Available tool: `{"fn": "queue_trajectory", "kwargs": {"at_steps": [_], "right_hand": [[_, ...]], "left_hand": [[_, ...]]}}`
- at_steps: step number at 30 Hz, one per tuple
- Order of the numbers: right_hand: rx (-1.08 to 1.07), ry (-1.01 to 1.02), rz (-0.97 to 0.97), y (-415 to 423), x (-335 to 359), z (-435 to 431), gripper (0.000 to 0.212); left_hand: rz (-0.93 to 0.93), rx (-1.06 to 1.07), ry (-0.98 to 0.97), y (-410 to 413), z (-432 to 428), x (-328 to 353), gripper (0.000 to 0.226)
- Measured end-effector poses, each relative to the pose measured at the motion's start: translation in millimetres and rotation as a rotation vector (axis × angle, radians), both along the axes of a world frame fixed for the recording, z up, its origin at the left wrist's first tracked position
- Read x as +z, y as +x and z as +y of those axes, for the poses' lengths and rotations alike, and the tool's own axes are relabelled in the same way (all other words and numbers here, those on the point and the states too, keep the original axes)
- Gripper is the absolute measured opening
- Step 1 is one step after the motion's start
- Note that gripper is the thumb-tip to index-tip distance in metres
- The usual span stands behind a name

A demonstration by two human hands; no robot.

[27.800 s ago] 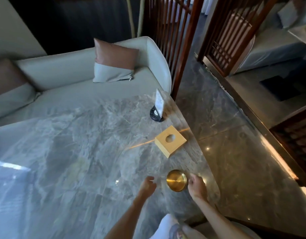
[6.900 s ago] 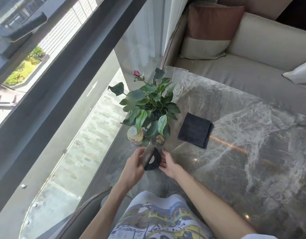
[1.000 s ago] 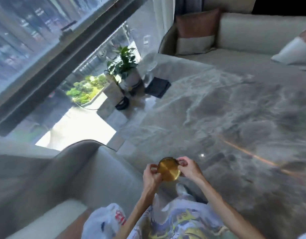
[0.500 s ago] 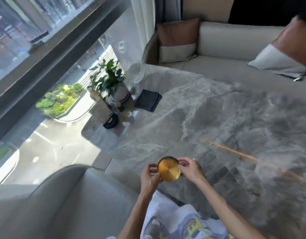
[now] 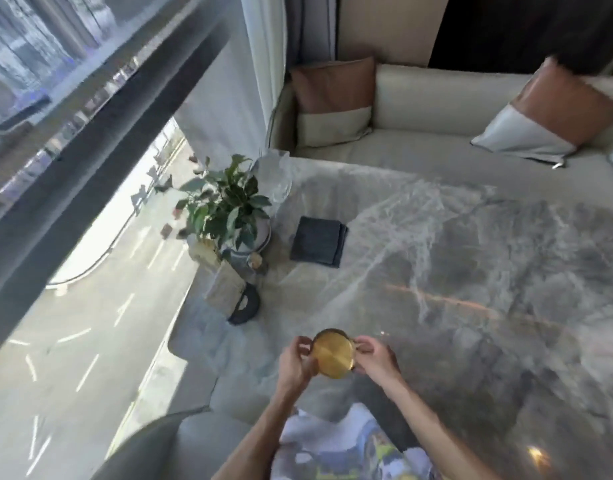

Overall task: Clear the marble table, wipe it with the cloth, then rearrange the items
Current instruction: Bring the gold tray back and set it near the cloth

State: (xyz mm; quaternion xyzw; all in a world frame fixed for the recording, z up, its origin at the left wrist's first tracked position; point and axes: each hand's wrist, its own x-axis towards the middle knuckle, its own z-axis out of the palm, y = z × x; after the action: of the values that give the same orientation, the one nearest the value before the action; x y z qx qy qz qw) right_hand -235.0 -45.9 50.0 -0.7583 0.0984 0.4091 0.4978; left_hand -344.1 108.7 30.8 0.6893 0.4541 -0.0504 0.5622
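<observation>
Person stands at the near edge of the marble desk (image 5: 454,258), both hands up on a round gold dish (image 5: 332,353). Dish sits between the hands just above the desk edge, flat face tilted toward the camera; cannot tell if it touches the marble.

Left hand (image 5: 294,367) grip: fingers curled narrow onto the dish's left rim. Right hand (image 5: 376,358) grip: pinched narrow on the right rim, thumb near the top. Both closed on the dish, nothing else held.

Likely step: moving the dish to the cluster by the window so the middle is free for wiping. To do it well, I'd say keep it level, carry low over the marble, and set it down in the gap near the black-based sign holder (image 5: 234,296) without knocking it. The holder looks top-heavy and sits close to the desk's edge. Metal on stone: lower it flat, don't drop it.

Cluster at the far left corner: potted plant (image 5: 225,206), a clear glass (image 5: 274,174) behind it, and small bits at the pot's foot, too blurred to name. Folded dark cloth (image 5: 317,245) lies just beside the plant, untouched, well apart from the hands. Wiping looks not yet started.
</observation>
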Motion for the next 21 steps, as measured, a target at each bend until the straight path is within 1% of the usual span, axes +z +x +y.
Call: {"fn": "queue_trajectory", "kwargs": {"at_steps": [2,6,9,11,13,15,19,21], "right_hand": [[-0.01,-0.016,0.003,-6.8,4.1,33.0,0.018],[-0.059,-0.035,0.048,4.7,-3.3,75.9,0.02],[-0.109,-0.052,0.088,23.9,-6.9,98.2,0.021],[-0.122,-0.079,0.091,36.5,-10.8,112.3,0.021],[-0.152,-0.078,0.086,46.8,-15.7,127.2,0.021],[-0.179,-0.087,0.092,53.6,-21.0,139.8,0.021],[-0.22,-0.125,0.085,66.5,-37.4,157.0,0.025],[-0.232,-0.138,0.092,71.9,-45.1,163.3,0.026]], "left_hand": [[0.035,-0.01,-0.017,-2.9,27.0,0.1,0.03],[0.006,0.012,-0.043,13.2,72.3,-10.4,0.026],[0.008,-0.019,-0.057,33.2,94.8,-41.1,0.03],[0.004,-0.017,-0.06,46.7,105.7,-48.3,0.031],[-0.003,-0.034,-0.029,59.1,115.4,-39.2,0.026],[-0.008,-0.076,-0.002,72.7,120.6,-7.5,0.026],[-0.045,-0.093,0.044,92.4,135.6,-6.7,0.038],[-0.036,-0.093,0.039,98.1,142.7,-18.0,0.038]]}}
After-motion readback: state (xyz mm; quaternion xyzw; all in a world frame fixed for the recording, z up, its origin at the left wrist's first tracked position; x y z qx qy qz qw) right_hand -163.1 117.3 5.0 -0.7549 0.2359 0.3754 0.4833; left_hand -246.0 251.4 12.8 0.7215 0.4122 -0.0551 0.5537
